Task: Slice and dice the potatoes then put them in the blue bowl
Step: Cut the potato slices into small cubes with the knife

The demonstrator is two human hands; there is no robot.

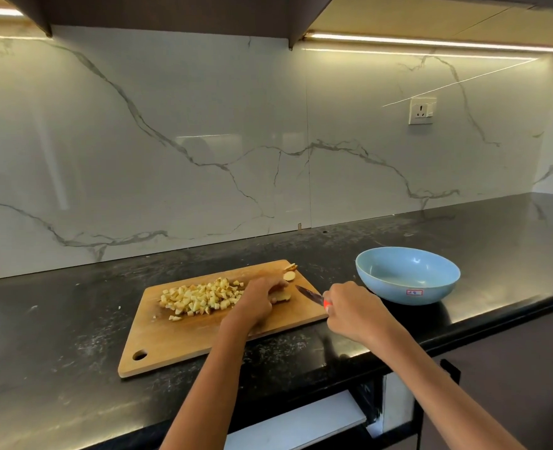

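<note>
with my left hand (260, 298) pinning the last potato piece (281, 296) on the board (177, 349) beside the diced pile (200, 298), my right hand (349, 311) gripping the knife (309, 293), i keep fingertips tucked back; the bowl (408, 276) waits empty.

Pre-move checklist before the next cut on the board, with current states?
1. Right hand grips knife by its handle: ok.
2. Left hand holds the uncut potato piece on the cutting board: ok.
3. Left fingertips out of the blade's path: cannot tell, they are hidden.
4. Diced potato pile lies left of the cutting spot: ok.
5. Blue bowl is empty, right of the board: ok.
6. Potato slices at the board's far corner not yet diced: not ok.
</note>
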